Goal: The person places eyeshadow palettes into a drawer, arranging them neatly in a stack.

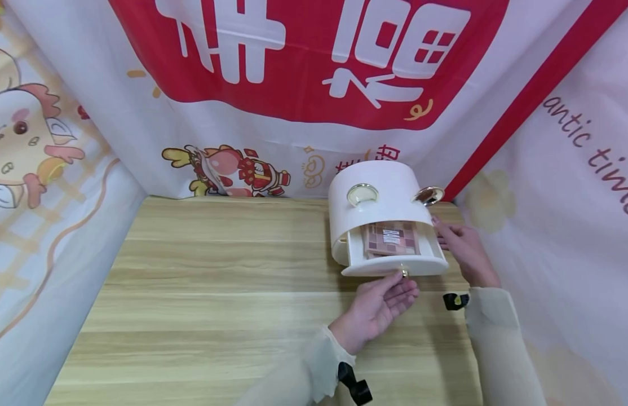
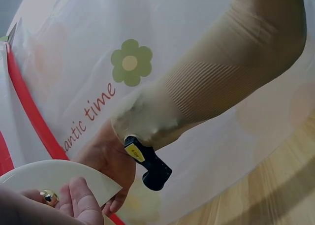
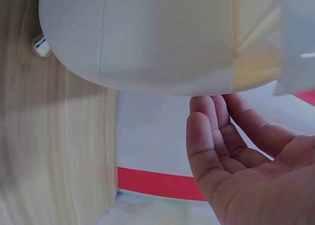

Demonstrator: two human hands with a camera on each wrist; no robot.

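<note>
White drawer box on wooden counter, lower drawer pulled out.

The counter [image 1: 217,293] carries a rounded white box [image 1: 377,203] at its far right, just beside the printed backdrop [image 1: 293,67]. Its open drawer [image 1: 395,265] shows a brown-toned palette [image 1: 391,239] inside. The right hand [image 1: 463,248], fingers straight, touches the box's right side. The left hand [image 1: 377,307] pinches the small gold knob [image 1: 403,272] on the drawer front.

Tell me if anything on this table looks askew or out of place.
Nothing is spilled or damaged. The white box's drawer stands pulled open, a palette inside, the left hand at its gold knob, the right hand beside the box.
</note>
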